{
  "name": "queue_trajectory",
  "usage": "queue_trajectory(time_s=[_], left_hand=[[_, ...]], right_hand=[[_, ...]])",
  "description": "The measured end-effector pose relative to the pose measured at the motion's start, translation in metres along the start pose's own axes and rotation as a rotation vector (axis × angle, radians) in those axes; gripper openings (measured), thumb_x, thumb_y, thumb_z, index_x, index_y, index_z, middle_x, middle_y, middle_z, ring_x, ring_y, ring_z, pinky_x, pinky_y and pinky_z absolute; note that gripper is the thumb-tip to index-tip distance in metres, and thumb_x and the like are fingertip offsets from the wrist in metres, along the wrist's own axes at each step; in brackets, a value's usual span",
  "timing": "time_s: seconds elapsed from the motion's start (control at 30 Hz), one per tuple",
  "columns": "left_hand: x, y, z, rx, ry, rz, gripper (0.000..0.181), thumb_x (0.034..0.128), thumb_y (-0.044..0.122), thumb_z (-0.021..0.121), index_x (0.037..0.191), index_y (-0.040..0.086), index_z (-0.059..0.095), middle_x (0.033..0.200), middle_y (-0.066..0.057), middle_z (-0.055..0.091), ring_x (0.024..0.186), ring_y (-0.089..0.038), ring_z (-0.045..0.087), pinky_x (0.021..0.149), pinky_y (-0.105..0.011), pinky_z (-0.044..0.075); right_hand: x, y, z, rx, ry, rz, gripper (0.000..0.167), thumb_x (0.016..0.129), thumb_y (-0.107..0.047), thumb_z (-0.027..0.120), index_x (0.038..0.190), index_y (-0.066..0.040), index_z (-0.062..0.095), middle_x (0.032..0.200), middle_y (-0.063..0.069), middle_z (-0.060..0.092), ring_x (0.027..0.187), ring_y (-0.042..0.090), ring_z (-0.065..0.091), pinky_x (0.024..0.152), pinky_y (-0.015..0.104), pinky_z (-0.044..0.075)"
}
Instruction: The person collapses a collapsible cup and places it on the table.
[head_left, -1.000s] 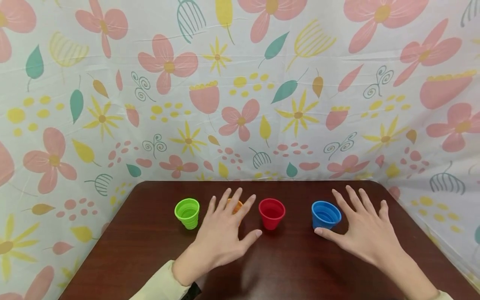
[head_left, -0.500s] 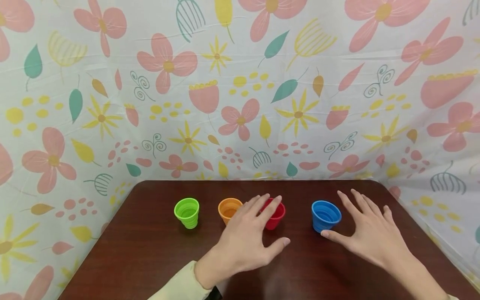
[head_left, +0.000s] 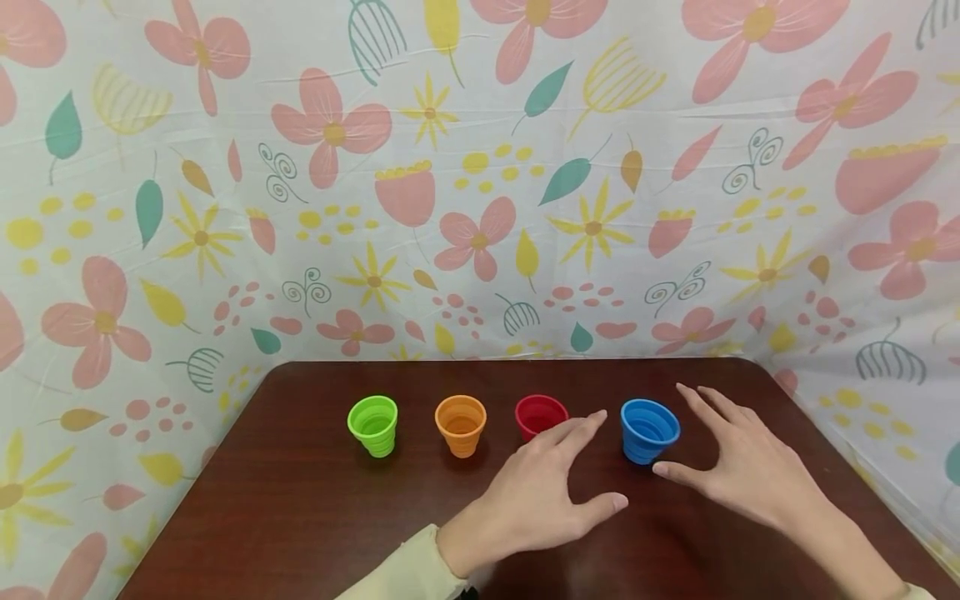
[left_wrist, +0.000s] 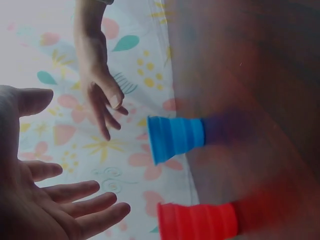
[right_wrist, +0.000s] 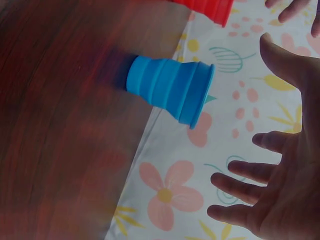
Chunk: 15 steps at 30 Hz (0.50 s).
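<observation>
Blue cup [head_left: 648, 435] stands mouth-up, long axis vertical (both hands [head_left: 538, 492] [head_left: 756, 468] outspread, empty).

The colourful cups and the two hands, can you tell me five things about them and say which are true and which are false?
1. From left to right, the head view shows the green cup, orange cup, red cup and blue cup. True.
2. The blue cup lies on its side. False: it stands upright.
3. The left hand and right hand hold nothing. True.
4. The right hand is nearest the green cup. False: it is nearest the blue cup.
5. In the head view, the left hand hides part of the red cup. True.
</observation>
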<state>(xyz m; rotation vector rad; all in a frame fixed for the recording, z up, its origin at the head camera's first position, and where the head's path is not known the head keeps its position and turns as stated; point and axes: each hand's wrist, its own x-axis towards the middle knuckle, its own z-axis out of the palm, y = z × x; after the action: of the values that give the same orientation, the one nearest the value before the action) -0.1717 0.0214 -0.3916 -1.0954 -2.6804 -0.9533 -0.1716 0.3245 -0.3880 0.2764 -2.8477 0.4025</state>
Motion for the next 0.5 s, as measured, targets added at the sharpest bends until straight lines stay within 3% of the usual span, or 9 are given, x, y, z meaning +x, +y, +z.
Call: queue_trajectory(time_s=[0.13, 0.37, 0.5], left_hand=[[0.007, -0.001, 0.01, -0.052, -0.014, -0.014, 0.086, 0.0942, 0.067, 0.063, 0.166, 0.034, 0.031, 0.16, 0.013, 0.045, 0.142, -0.011, 0.048, 0.104, -0.041, 0.054], [0.02, -0.001, 0.024, -0.144, -0.027, -0.033, 0.086, 0.0935, 0.064, 0.067, 0.165, 0.028, 0.035, 0.159, 0.012, 0.045, 0.143, -0.011, 0.047, 0.107, -0.04, 0.052], [0.026, -0.003, 0.03, -0.208, -0.025, -0.053, 0.086, 0.0928, 0.061, 0.07, 0.165, 0.029, 0.035, 0.159, 0.01, 0.047, 0.142, -0.013, 0.048, 0.108, -0.039, 0.051]], right_hand=[[0.002, 0.004, 0.0, 0.03, -0.034, 0.009, 0.121, 0.075, -0.082, 0.075, 0.168, -0.018, 0.03, 0.157, 0.027, 0.04, 0.134, 0.054, 0.041, 0.075, 0.079, 0.05], [0.005, 0.014, 0.001, 0.144, -0.071, 0.006, 0.114, 0.08, -0.07, 0.081, 0.165, -0.011, 0.034, 0.154, 0.031, 0.043, 0.133, 0.057, 0.045, 0.089, 0.081, 0.045], [0.006, 0.019, 0.003, 0.2, -0.07, -0.009, 0.108, 0.08, -0.061, 0.086, 0.162, -0.009, 0.039, 0.15, 0.029, 0.048, 0.127, 0.051, 0.051, 0.09, 0.075, 0.049]])
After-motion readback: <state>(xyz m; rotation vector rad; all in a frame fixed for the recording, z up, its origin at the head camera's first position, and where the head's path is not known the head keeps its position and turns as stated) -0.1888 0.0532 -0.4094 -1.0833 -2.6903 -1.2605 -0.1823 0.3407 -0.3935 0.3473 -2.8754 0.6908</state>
